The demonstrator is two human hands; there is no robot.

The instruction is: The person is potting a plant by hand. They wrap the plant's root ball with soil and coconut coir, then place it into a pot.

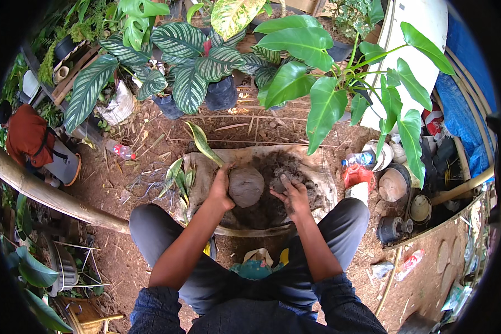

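A smooth, rounded ball of dark mud (246, 187) is held against the palm and fingers of my left hand (220, 190). From behind that hand rises a yellow-edged snake plant leaf (203, 143); where its base enters the ball is hidden. My right hand (293, 196), fingertips smeared with dirt, pinches what looks like a small lump of dark soil (278, 185) just right of the ball. Loose dark soil (259, 216) covers much of a pale sack cloth (206, 165) laid on the ground between my knees. More snake plant leaves (180, 179) lie at the cloth's left edge.
Potted striped-leaf plants (188, 89) and a broad-leaved philodendron (300, 79) stand beyond the cloth. At right are plastic bottles (358, 159), a red plastic bag (358, 177) and used pots (394, 184). A bamboo pole (62, 196) slants in from the left, where another person (30, 135) is bent over.
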